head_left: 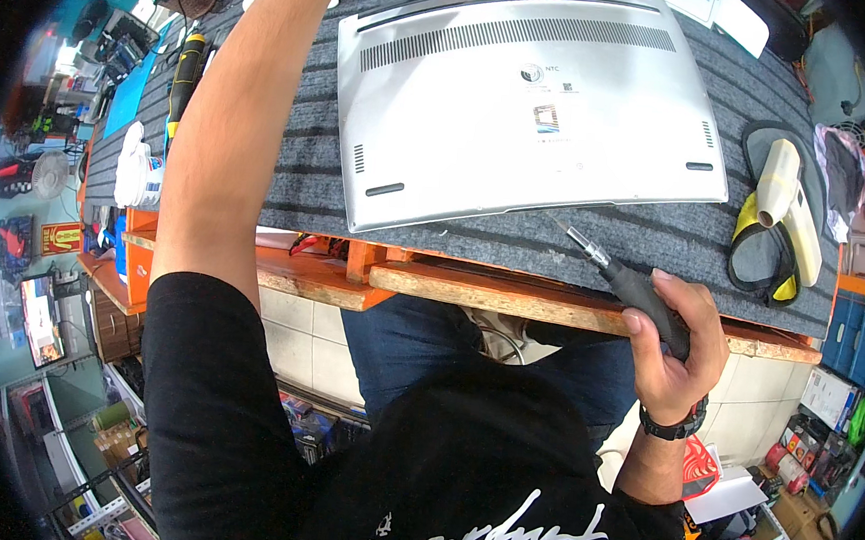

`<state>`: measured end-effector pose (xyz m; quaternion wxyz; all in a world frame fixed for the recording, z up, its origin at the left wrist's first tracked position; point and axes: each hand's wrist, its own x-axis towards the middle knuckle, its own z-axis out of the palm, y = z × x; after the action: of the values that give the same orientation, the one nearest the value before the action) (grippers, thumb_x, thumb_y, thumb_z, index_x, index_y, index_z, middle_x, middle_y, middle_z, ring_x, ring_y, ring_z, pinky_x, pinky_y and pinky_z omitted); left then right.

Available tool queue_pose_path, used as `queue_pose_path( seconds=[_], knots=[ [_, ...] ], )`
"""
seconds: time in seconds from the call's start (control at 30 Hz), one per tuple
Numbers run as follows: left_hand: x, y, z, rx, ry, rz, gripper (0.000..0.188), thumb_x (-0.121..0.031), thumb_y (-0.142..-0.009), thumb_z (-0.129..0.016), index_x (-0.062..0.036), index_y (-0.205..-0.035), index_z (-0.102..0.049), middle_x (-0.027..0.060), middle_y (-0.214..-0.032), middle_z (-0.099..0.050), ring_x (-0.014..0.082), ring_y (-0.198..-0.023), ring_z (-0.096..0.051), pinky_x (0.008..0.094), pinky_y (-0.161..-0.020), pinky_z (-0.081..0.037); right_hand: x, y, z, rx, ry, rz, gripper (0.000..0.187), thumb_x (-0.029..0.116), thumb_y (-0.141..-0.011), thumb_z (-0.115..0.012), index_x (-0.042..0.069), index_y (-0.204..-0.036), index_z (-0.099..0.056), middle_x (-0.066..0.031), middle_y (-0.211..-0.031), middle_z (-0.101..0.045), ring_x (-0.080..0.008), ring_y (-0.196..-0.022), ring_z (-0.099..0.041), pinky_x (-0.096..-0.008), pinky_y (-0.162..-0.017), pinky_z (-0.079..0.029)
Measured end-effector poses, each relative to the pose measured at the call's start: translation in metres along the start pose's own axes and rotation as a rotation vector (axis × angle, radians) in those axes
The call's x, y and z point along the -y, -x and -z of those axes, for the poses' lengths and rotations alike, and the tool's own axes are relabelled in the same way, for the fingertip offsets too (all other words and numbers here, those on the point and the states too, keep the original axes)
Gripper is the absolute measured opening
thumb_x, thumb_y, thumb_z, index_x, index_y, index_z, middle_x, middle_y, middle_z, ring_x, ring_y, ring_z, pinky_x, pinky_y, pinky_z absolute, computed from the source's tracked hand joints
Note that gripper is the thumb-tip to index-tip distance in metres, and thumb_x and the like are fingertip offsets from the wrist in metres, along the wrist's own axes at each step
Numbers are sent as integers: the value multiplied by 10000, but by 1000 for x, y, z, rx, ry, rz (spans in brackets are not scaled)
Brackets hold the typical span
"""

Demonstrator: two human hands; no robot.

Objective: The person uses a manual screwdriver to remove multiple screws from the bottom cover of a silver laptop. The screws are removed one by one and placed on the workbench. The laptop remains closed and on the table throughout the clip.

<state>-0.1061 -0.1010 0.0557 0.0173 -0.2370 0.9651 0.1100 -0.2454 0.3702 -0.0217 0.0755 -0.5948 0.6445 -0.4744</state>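
Note:
A silver laptop (463, 122) lies upside down on the grey striped mat (298, 185), its vented bottom cover facing up. My right hand (683, 343) is closed around the dark handle of a screwdriver (604, 262). The metal shaft points up and left, its tip close to the laptop's near edge; whether they touch I cannot tell. My left forearm (232, 126) stretches along the laptop's left side and runs out past the top edge, so that hand is out of sight.
At the right lies a cream gun-shaped tool (780, 184) beside a yellow-and-black strap (788, 280). A yellow-and-black handled tool (185, 77) and a white bottle (134, 169) are left of my forearm. The orange bench's wooden edge (511, 294) runs across my lap.

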Motion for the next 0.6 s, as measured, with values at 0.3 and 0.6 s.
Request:
queue_pose_path(
  seconds=[0.3, 0.6],
  knots=[
    [-6, -1, 0, 46, 6, 119, 184, -199, -831, -792, -96, -978, -831, 47, -905, -812, 169, -805, -741, 346, -775, -584, -4, 0, 9, -5, -120, -29, 385, 84, -806, -885, -19, -1140, -724, -178, -1037, -750, -271, -893, -713, -350, -804, -560],
    [-8, 1, 1, 33, -49, 139, 210, -214, -824, -805, -108, -1003, -832, 49, -915, -813, 170, -821, -747, 341, -788, -585, -5, 1, 9, -11, -139, -14, 391, 94, -803, -893, -8, -1141, -725, -173, -1036, -744, -267, -900, -714, -344, -792, -564]
  ],
)
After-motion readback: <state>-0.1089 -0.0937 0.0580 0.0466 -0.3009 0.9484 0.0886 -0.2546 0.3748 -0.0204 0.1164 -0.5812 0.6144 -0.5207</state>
